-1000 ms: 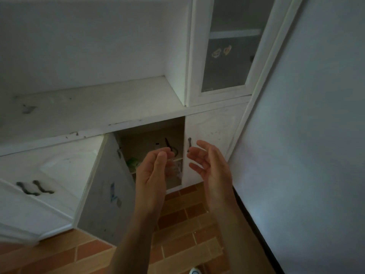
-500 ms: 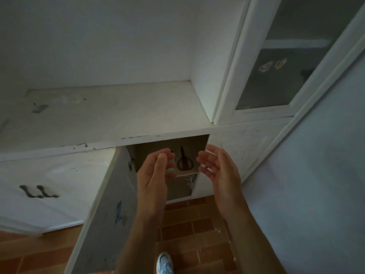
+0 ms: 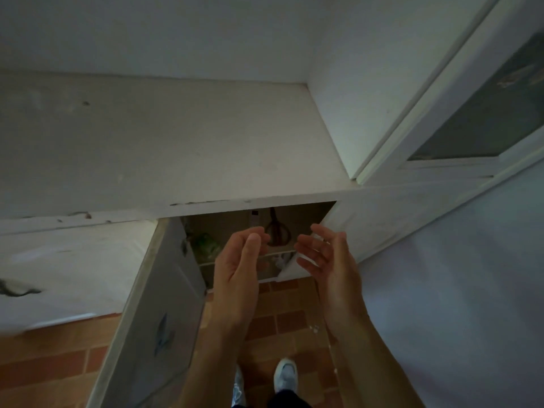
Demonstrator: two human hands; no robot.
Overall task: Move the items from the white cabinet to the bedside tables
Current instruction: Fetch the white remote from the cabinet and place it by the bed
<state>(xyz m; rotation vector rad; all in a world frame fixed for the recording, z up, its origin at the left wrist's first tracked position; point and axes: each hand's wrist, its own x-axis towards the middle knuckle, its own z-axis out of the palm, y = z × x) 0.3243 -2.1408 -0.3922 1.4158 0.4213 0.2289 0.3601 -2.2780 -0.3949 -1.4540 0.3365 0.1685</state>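
Hands, left hand [image 3: 235, 260] and right hand [image 3: 326, 254], hover empty, fingers spread, before the open white cabinet [image 3: 206, 142]; next, reach for the scissors [image 3: 276, 231].

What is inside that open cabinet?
On the cabinet shelf: scissors at the back and something green on the left. The left hand and right hand cover the rest.

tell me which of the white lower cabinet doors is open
The white door swung out just left of the left hand is open; the lower door with dark handles further left is shut.
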